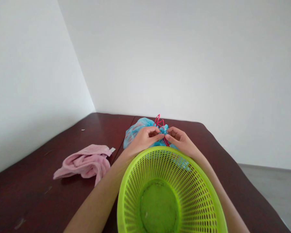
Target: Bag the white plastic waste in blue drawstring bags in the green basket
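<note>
A thin blue plastic bag (135, 131) lies on the dark red table, its neck bunched and standing up with a red drawstring (158, 120) looped around it. My left hand (149, 136) pinches the gathered neck from the left, thumb and forefinger closed on it. From the right, my right hand (178, 137) pinches the same bunched spot, fingers curled. Both forearms reach around a green plastic basket (122, 194) standing nearest me. Its slotted wall hides part of the bag, and pale pinkish contents show faintly through the film.
A crumpled pink towel (87, 161) with a white tag lies left of my left forearm. The table (34, 191) has a seam across it and meets white walls at the left and back. Its wavy right edge drops to a grey floor (266, 181).
</note>
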`<state>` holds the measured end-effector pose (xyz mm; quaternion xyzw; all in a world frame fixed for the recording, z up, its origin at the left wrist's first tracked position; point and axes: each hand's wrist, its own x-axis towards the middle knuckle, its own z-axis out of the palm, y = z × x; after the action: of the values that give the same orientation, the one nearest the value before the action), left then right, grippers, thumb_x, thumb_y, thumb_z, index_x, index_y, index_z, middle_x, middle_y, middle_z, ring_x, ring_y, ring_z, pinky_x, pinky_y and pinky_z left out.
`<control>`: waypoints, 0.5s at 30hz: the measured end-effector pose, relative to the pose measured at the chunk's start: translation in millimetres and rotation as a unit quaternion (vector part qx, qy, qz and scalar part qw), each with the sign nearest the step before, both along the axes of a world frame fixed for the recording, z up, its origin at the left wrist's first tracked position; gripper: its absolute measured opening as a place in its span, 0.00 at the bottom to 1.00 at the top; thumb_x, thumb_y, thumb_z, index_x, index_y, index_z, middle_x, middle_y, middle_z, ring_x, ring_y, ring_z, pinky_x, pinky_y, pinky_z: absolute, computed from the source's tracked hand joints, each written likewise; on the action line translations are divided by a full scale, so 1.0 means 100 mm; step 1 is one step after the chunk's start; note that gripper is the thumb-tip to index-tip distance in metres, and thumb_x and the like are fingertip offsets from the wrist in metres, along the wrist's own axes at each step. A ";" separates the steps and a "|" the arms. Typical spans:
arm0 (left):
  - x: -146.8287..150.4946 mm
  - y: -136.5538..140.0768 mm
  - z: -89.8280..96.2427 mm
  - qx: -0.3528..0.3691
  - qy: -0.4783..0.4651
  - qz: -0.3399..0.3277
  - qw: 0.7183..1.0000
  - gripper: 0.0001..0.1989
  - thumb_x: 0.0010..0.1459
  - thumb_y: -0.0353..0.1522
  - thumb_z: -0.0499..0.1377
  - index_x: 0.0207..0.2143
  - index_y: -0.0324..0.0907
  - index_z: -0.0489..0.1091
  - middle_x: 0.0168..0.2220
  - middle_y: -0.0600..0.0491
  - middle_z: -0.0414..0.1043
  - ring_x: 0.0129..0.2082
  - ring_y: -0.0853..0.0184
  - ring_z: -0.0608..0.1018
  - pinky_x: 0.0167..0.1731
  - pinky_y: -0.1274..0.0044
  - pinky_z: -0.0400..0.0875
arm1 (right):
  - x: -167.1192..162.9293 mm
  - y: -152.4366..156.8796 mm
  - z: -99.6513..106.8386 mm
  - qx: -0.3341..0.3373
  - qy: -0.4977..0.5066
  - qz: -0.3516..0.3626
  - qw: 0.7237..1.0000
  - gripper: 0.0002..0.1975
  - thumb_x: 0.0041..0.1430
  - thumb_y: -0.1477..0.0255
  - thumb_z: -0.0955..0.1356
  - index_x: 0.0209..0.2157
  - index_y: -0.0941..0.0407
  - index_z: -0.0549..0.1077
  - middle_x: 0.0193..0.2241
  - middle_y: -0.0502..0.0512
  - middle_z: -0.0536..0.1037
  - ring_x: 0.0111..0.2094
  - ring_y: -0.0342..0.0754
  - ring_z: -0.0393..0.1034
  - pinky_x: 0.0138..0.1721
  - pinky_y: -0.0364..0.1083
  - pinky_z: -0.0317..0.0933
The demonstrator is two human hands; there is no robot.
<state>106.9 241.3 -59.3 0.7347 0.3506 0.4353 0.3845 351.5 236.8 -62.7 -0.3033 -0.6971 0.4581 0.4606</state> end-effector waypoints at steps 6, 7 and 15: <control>-0.01 0.22 -0.18 0.034 0.020 0.027 0.999 0.25 0.72 0.58 0.66 0.35 0.48 0.82 0.32 0.54 0.79 0.35 0.60 0.77 0.38 0.68 0.70 | 0.00 0.14 -0.14 0.011 -0.014 -0.025 1.000 0.24 0.65 0.45 0.81 0.32 0.48 0.78 0.29 0.47 0.74 0.31 0.48 0.67 0.35 0.48 0.64; -0.01 0.25 -0.21 0.041 0.020 0.046 0.998 0.24 0.72 0.57 0.66 0.36 0.48 0.82 0.32 0.54 0.80 0.35 0.60 0.77 0.39 0.69 0.70 | 0.00 0.16 -0.17 0.022 -0.013 -0.038 0.999 0.24 0.65 0.45 0.81 0.32 0.48 0.78 0.29 0.47 0.74 0.31 0.48 0.66 0.35 0.48 0.63; -0.28 0.27 -0.16 0.123 0.084 0.133 0.980 0.19 0.79 0.49 0.64 0.39 0.46 0.80 0.38 0.51 0.82 0.39 0.59 0.80 0.42 0.69 0.72 | 0.01 0.25 -0.23 0.061 0.020 -0.147 0.987 0.20 0.65 0.49 0.81 0.32 0.48 0.80 0.29 0.49 0.77 0.30 0.49 0.67 0.32 0.48 0.60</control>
<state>78.8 268.1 -75.6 0.7570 0.4199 0.4595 0.1989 352.9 261.8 -85.8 -0.3644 -0.6621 0.3479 0.5547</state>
